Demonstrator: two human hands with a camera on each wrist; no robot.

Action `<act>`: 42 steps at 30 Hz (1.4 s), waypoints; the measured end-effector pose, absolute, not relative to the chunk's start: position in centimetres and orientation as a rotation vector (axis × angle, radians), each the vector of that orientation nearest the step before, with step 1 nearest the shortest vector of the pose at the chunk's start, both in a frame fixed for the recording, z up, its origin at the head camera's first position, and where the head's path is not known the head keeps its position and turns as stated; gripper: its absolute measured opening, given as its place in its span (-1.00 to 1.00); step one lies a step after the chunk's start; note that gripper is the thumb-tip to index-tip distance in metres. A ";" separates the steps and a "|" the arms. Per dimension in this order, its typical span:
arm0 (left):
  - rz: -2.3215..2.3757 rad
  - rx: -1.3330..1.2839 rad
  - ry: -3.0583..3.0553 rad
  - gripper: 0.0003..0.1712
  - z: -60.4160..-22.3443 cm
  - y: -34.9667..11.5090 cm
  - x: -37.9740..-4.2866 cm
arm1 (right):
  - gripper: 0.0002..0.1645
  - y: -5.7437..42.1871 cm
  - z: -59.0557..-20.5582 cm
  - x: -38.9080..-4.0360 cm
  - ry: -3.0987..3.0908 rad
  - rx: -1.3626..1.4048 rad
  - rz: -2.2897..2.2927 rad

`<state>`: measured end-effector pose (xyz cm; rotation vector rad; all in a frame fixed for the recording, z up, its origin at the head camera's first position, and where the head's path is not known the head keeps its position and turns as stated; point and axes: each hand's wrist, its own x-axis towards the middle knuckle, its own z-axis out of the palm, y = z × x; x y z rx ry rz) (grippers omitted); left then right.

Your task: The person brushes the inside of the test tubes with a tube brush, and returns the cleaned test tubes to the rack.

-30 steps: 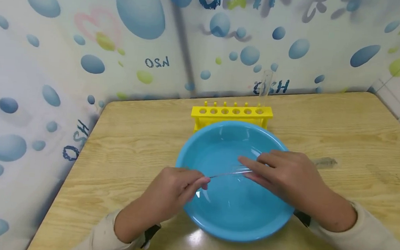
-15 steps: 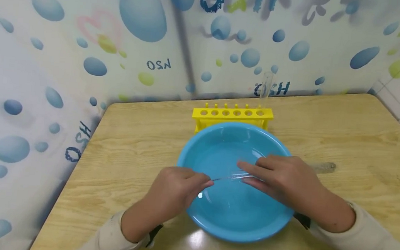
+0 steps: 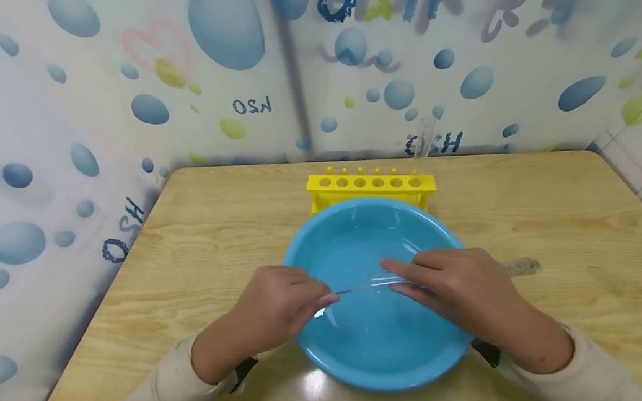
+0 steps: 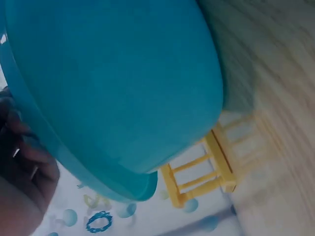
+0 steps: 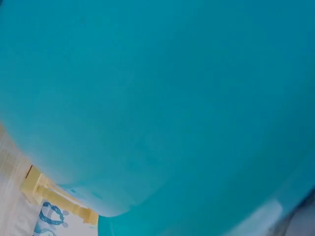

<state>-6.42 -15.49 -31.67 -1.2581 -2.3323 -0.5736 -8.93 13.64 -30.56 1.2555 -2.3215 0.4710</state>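
Over the light blue basin (image 3: 365, 365), my right hand (image 3: 460, 285) grips a clear glass test tube (image 3: 385, 281) lying nearly level, its index finger stretched along it. Past that hand the tube's far end (image 3: 522, 266) shows greyish bristles inside. My left hand (image 3: 280, 300), near the basin's left rim, pinches the thin wire handle (image 3: 354, 289) of a test tube brush, which runs into the tube's mouth. In the left wrist view the left hand (image 4: 29, 172) has curled fingers above the rim; what it holds is hidden there. The right wrist view is mostly the basin's outer wall (image 5: 147, 98).
Behind the basin stands a yellow test tube rack (image 3: 371, 184), with one clear upright tube (image 3: 423, 145) in its rightmost hole. The wooden table (image 3: 213, 218) meets a wall (image 3: 205, 93) with blue and green spots at the back and left.
The left hand and wire handle have shifted slightly relative to the tube, while the tube's tilt varies a little. Both hands keep their hold over the basin.
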 end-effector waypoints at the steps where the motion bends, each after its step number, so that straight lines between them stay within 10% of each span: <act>1: -0.710 -1.240 -2.414 -0.63 -31.7 -15.5 -6.4 | -0.26 13.6 -30.5 -8.9 -2.305 1.245 0.453; 7: -1.230 -1.035 -2.721 -0.68 -31.4 -15.6 -6.2 | -0.28 13.4 -30.8 -9.2 -2.216 1.215 0.413; 22: -0.244 -1.304 -2.127 -0.58 -31.3 -16.2 -7.0 | -0.48 14.4 -30.4 -9.5 -2.477 1.314 0.664; 42: -1.268 -1.058 -2.647 -0.64 -31.2 -16.8 -7.1 | -0.29 14.3 -30.3 -9.6 -2.230 1.178 0.405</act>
